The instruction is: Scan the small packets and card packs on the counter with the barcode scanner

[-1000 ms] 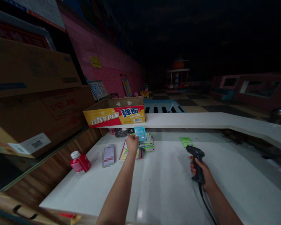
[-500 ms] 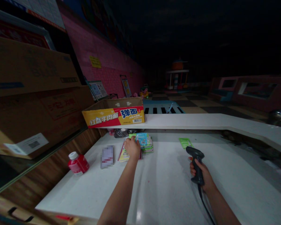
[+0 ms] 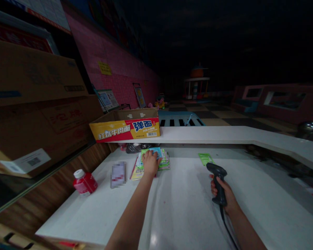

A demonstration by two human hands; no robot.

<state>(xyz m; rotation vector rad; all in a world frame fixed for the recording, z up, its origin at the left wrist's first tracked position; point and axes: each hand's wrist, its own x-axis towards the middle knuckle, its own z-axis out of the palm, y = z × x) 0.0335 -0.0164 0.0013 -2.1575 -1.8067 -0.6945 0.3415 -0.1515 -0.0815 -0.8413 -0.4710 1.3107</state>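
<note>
left hand (image 3: 150, 164) over packet pile (image 3: 165, 160), right hand (image 3: 230, 197) around scanner (image 3: 216, 170)

cardboard cartons (image 3: 39, 74) stack along the left edge. lower left, a red bottle (image 3: 85, 183) with a white cap is on the white tabletop (image 3: 182, 205). at centre, below a yellow-and-red box (image 3: 125, 129), the packet pile lies under the left hand; whether that grip pinches anything, i cannot tell. right of centre lies a green packet (image 3: 205, 158); just below, the right grip wraps the scanner's handle.

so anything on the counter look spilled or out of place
Slightly odd: one flat green packet lies beyond the black handheld scanner, apart from the uneven multicoloured packet pile under the left hand. No spill shows.
</note>
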